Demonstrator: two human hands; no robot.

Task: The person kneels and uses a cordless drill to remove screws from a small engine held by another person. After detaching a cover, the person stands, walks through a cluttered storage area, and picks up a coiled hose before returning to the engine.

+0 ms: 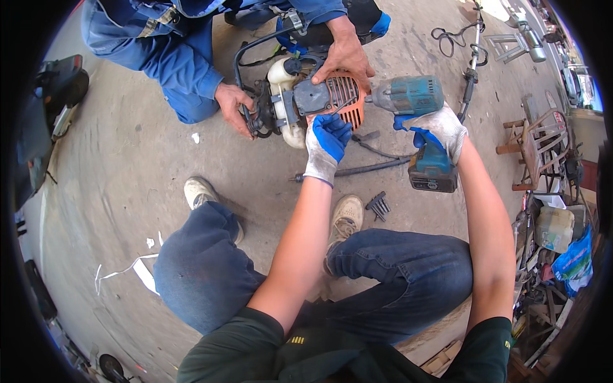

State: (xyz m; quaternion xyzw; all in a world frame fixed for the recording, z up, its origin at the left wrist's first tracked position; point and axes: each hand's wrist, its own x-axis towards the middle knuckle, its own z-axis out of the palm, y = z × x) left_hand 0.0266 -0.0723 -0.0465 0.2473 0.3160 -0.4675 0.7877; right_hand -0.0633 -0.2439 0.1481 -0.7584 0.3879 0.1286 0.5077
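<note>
Small engine (306, 102) sits on the concrete floor (128, 172), top centre of view: orange vented cover, grey recoil housing, white tank on its left side. Teal cordless impact wrench (415, 112) is level, nose pressed against the orange cover's right edge. Right hand (440, 131), in a white glove with blue palm, is wrapped tight around the wrench grip, battery pack hanging below it. Left hand (327, 143), same glove type, is at the cover's lower edge, fingers curled; can't tell if it's pinching anything.

A co-worker in blue workwear crouches opposite: one hand (345, 57) flat on top of the orange cover, other hand (233, 105) gripping the black frame tube on the engine's left.

Black hose (377, 167) lies on the floor just below the engine. Small cluster of dark sockets or bits (378, 205) near the person's shoe (345, 220). Metal clutter and a plastic jug (554, 228) at right rim.
</note>
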